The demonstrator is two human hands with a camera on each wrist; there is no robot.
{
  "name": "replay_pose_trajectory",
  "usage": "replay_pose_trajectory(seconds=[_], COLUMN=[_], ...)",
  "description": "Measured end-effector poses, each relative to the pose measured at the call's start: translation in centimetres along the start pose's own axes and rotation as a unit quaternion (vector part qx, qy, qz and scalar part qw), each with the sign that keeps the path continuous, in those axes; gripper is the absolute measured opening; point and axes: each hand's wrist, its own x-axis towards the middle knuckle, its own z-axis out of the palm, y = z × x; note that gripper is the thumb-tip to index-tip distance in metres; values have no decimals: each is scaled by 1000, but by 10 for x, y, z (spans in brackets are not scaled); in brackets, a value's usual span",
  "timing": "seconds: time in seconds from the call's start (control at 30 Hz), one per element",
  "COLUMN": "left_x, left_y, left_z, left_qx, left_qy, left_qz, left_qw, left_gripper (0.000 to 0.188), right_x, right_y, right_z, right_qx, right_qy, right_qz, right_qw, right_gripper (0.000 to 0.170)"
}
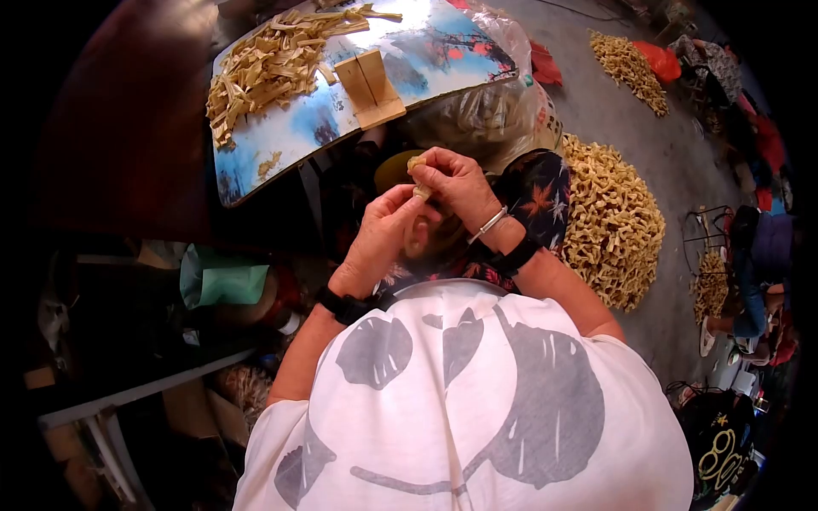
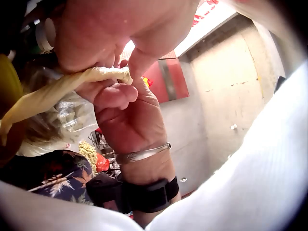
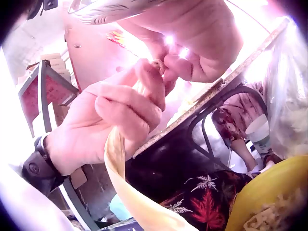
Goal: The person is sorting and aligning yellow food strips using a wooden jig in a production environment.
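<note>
A long pale yellow strip [image 2: 53, 96] [image 3: 117, 161] is pinched between both hands at chest height. In the head view the left hand [image 1: 383, 232] holds the lower part of a small pale piece, and the right hand [image 1: 460, 189] pinches its upper end; their fingertips nearly meet. From the right wrist view, the left hand [image 3: 108, 113] has its fingers curled round the strip, whose tail hangs down, while the right hand [image 3: 195, 41] grips the short end. The left wrist view has the left hand [image 2: 120, 31] above the braceleted right hand [image 2: 134, 120].
Folded strips [image 1: 264, 72] and an L-shaped wooden piece [image 1: 369, 89] lie on a blue-and-white table [image 1: 319, 119] ahead. A large heap of knotted pieces [image 1: 613, 226] covers the floor at right. A yellow bowl [image 3: 274, 185] with pale bits stands near the lap; a plastic bag [image 1: 490, 115] is beyond.
</note>
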Motion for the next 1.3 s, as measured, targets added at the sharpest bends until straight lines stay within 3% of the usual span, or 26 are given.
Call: replay_pose_trajectory(seconds=[0.17, 0.27, 0.4, 0.5, 0.6, 0.73, 0.77, 0.87, 0.9, 0.97, 1.0, 1.07, 1.13, 1.3], left_x=[7, 7, 5, 5, 5, 2, 2, 7, 11, 22, 30, 50, 76, 129], left_y=[-6, -14, -9, -8, -7, -2, -1, 4, 8, 24, 31, 46, 63, 95], left_z=[-8, -14, -5, -17, -17, -10, -11, -18, -22, -29, -33, -44, -58, -81], left_qx=[-97, -103, -91, 74, 80, 118, 110, 86, 80, 119, 219, 405, 480, 497], left_qy=[-20, -28, 11, 27, 40, 72, 70, 60, 52, 58, 80, 121, 161, 200], left_qz=[-1, -1, 10, 27, 35, 21, 14, 1, -2, 13, 88, 224, 312, 303], left_qw=[995, 994, 996, 997, 995, 990, 991, 994, 995, 991, 969, 878, 804, 788], left_gripper=[26, 29, 23, 17, 16, 17, 17, 18, 18, 16, 14, 12, 11, 12], right_x=[-2, -3, -4, 1, 1, 4, 11, 20, 21, 39, 48, 73, 100, 147], right_y=[7, 16, 5, 1, 24, 20, 30, 20, 4, -3, -7, -20, -27, -33], right_z=[-4, -9, -10, -15, -6, 2, -2, 1, 2, -2, -3, -1, 2, 11], right_qx=[-152, -174, -148, -113, -84, -118, -106, 52, 37, 60, 71, 36, -34, -218], right_qy=[30, -7, 10, 13, -50, 8, 14, 0, -3, -37, -53, -50, -10, 100], right_qz=[-88, -96, -27, -14, -77, -23, -25, 13, 72, 98, 114, 49, -25, -176], right_qw=[984, 980, 989, 993, 992, 993, 994, 999, 997, 993, 989, 997, 999, 955], right_gripper=[18, 21, 24, 31, 38, 32, 22, 15, 13, 16, 18, 21, 22, 15])
